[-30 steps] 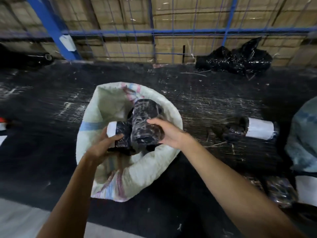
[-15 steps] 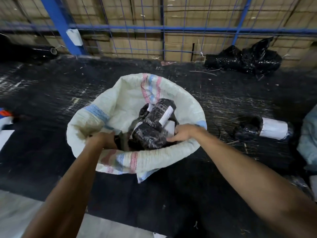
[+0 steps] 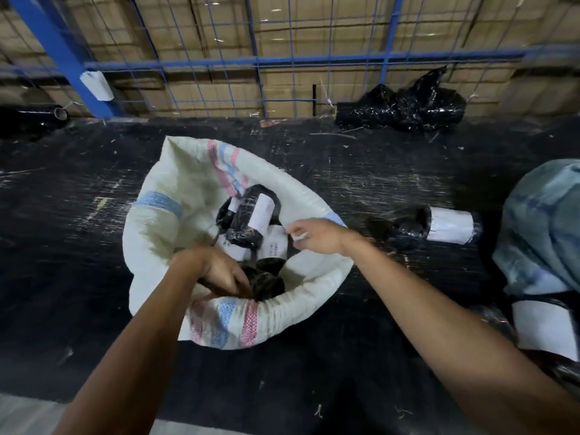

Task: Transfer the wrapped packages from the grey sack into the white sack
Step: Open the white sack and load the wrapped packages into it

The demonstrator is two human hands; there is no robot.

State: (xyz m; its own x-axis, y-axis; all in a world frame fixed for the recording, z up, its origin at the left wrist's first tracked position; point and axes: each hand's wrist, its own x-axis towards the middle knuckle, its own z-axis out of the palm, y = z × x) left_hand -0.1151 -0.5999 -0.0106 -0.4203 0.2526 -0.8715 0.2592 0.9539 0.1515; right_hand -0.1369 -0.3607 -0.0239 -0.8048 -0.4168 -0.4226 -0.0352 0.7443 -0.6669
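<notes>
The white sack (image 3: 314, 202) sits open before you, with the grey sack (image 3: 543, 227) at far right. Wrapped packages (image 3: 251, 221) lie inside the white one. Your left hand (image 3: 216, 271) grips a near package inside; your right hand (image 3: 317, 237) pinches the rim.
</notes>
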